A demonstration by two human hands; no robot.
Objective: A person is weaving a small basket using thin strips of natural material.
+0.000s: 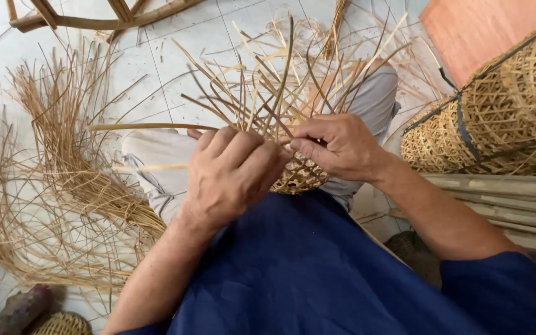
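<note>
While the half-woven basket rests on the person's lap, over pale grey trousers, both hands work at its open top, where loose bamboo strips fan upward and outward in a tangle. Its woven lower part shows below and between the two hands, rounded and tightly latticed. Knuckles up, the left hand has its grip clenched around several of the strips just above the woven part, and one long strip runs out sideways from under its fingers toward the left. To its right, almost touching it, the right hand pinches the strips at the basket's rim between thumb and curled fingers, so its grip is closed on the weave as well. A dark blue shirt fills the lower middle of the view. On the tiled floor to the left lies a thick, spreading bundle of loose strips, with thinner strands scattered around it. At the right edge, finished open-weave baskets lie stacked on their sides and bound with a dark strap, above some pale split bamboo lengths. A wooden frame crosses the top left corner, and a reddish board stands at the top right.
</note>
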